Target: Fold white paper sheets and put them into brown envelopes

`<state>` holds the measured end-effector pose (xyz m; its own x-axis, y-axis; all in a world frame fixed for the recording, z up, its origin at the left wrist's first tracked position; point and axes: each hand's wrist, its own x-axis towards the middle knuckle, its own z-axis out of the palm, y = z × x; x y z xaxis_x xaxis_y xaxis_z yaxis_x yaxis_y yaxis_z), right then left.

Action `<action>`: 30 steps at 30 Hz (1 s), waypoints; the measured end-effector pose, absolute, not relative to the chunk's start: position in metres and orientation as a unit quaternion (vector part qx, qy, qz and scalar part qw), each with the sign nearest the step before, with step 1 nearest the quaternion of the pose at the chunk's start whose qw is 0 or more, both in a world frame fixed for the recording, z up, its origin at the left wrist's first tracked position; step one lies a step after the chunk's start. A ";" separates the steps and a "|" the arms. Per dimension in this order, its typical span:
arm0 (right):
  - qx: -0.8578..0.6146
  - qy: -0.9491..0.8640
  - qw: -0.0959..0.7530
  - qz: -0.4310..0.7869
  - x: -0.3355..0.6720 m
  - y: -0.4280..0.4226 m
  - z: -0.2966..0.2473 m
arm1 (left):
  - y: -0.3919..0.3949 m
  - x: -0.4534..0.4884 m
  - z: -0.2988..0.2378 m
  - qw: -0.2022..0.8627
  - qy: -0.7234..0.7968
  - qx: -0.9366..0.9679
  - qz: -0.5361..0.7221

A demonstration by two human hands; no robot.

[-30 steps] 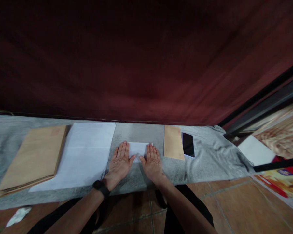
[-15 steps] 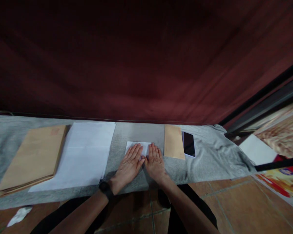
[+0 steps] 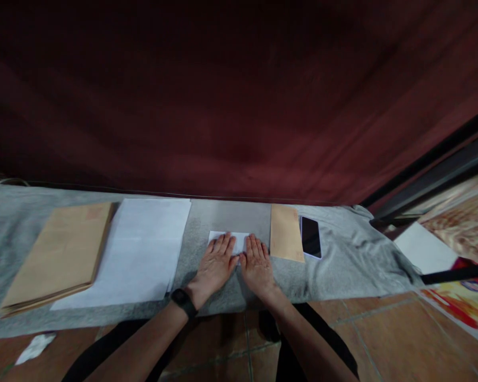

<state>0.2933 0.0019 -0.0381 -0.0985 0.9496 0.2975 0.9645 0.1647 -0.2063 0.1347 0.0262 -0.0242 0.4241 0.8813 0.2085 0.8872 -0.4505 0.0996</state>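
A small folded white paper lies on the grey cloth in front of me. My left hand lies flat on the paper's left part, fingers stretched out. A black watch sits on that wrist. Beside it, my right hand presses flat on the right part, fingers together and extended. The two hands touch at the thumbs and hide most of the paper.
A stack of white sheets and a pile of brown envelopes lie to the left. A narrow brown envelope and a black phone lie to the right. A dark red curtain hangs behind. A crumpled white scrap lies on the tiled floor.
My hands, apart at the paper's sides a second ago, have slid together over its middle. The view has shifted slightly to the left.
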 end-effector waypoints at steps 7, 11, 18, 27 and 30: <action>-0.653 -0.734 0.185 -0.002 0.295 0.006 -0.032 | 0.026 0.138 -0.028 0.016 -0.510 -0.849 -0.133; -0.633 -0.753 0.178 0.027 0.287 0.007 -0.024 | 0.027 0.137 -0.030 0.021 -0.506 -0.854 -0.118; -0.610 -0.775 0.151 0.065 0.279 0.006 -0.027 | 0.026 0.137 -0.031 0.018 -0.501 -0.861 -0.089; -0.613 -0.775 0.150 -0.009 0.294 0.009 -0.036 | 0.029 0.122 -0.024 0.002 -0.542 -0.830 -0.128; -0.620 -0.769 0.154 -0.033 0.298 0.009 -0.040 | 0.030 0.117 -0.022 -0.002 -0.557 -0.822 -0.120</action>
<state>0.2982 0.0091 -0.0402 -0.1839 0.9426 0.2787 0.9632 0.2293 -0.1402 0.1170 0.0298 -0.0221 0.3515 0.9154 0.1960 0.9146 -0.3805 0.1367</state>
